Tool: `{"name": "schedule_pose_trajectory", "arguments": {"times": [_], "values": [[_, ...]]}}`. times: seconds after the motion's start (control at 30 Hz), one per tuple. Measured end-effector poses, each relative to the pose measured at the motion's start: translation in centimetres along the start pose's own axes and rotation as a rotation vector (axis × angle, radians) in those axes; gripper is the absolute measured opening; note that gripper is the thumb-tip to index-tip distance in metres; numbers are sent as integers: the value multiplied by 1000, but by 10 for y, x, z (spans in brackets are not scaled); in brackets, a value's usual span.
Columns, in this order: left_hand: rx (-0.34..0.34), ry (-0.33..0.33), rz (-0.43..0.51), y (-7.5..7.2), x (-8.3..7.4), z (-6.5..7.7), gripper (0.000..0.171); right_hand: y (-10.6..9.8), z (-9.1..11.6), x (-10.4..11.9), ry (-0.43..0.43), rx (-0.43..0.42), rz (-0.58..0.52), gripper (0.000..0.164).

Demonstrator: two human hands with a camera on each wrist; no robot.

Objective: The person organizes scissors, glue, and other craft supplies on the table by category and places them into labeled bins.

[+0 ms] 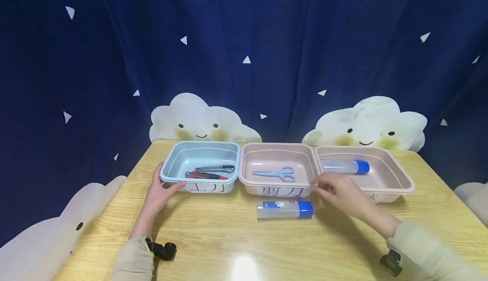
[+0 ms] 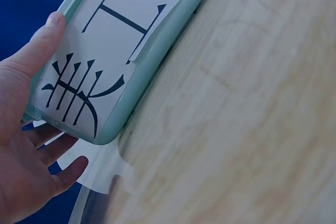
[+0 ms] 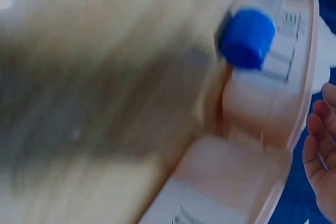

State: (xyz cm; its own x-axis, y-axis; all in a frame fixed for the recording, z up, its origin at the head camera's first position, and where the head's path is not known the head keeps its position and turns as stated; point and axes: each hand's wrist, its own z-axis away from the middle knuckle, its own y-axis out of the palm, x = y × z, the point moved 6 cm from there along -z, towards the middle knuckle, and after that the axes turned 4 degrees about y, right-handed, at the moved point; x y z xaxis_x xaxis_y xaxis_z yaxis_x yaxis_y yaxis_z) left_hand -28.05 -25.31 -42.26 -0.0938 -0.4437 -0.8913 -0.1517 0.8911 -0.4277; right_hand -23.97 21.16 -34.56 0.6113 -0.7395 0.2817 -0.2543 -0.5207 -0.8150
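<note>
My left hand grips the front left corner of a light blue bin, thumb at the front rim and the other fingers around its side. Inside that bin lie a grey utility knife and red-and-black utility knives. My right hand hovers at the front, where the middle pink bin meets the right pink bin. Its fingers are loosely bent and hold nothing in the right wrist view. Light blue scissors lie in the middle bin. A blue-capped clear glue bottle lies on the table before it.
Another blue-capped glue bottle lies in the right pink bin. The three bins stand side by side along the back of the wooden table, with paper labels on their fronts. Behind hangs a dark blue curtain with cloud shapes.
</note>
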Motion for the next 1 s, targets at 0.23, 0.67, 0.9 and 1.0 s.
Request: {"name": "schedule_pose_trajectory", "arguments": {"times": [0.23, 0.67, 0.9, 1.0], "values": [[-3, -13, 2, 0, 2, 0, 102, 29, 7, 26, -23, 79, -9, 17], [2, -17, -5, 0, 2, 0, 102, 75, 9, 48, -84, 214, -36, 48], [-3, -14, -6, 0, 2, 0, 103, 87, 8, 48, -52, 266, -43, 57], [-6, -13, -4, 0, 3, 0, 103, 90, 7, 47, -64, 244, -39, 56]]}}
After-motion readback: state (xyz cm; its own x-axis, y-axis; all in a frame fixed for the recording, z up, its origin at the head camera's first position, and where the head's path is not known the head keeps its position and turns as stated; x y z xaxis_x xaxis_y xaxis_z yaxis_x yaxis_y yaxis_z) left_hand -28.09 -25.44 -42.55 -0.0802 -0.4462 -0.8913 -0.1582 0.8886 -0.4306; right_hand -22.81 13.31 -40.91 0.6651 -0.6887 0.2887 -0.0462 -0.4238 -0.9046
